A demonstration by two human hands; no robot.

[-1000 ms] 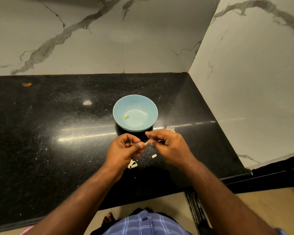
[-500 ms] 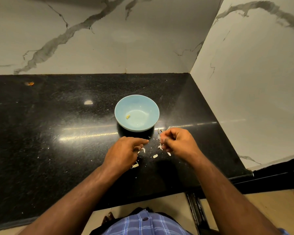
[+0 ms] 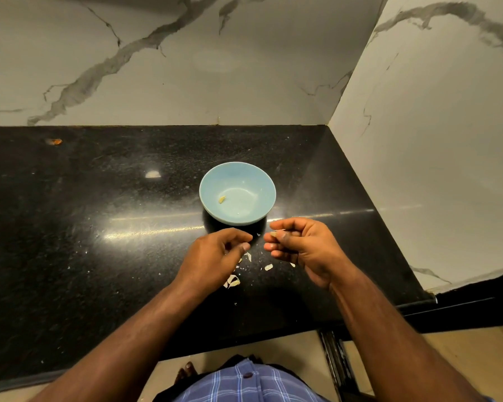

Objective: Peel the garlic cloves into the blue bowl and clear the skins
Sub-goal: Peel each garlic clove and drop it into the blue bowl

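Black speckled countertop [image 3: 99, 227] runs into a corner of white veined marble walls [image 3: 433, 140], and the work sits close to that corner. At the centre of it, the right hand [image 3: 305, 248] is curled, its thumb and forefinger pinching a small pale garlic clove [image 3: 273, 234] just off the near rim of the blue bowl [image 3: 206, 181]; whether skin is still on that clove is too small to tell. Inside the bowl lies one peeled clove [image 3: 222, 199], yellowish, left of the bowl's middle. The left hand [image 3: 215, 256] hovers just beside the right, apart from it, fingers loosely bent with thumb near forefinger; it may hold a scrap of skin, but I cannot tell. Beneath and between the two hands, skins [image 3: 233, 281] are scattered on the counter in papery flakes, a few further bits near the right hand's knuckles. By my reading, the step in hand is the end of peeling the second clove, so the task is at an early stage and none of the clearing has begun. Next, the right hand needs only a short forward reach over the rim and a release, provided the clove is bare; if a shred clings, the left thumb must pick it off first. Gathering the flakes will call for a sweeping palm, since they are light and may scatter.
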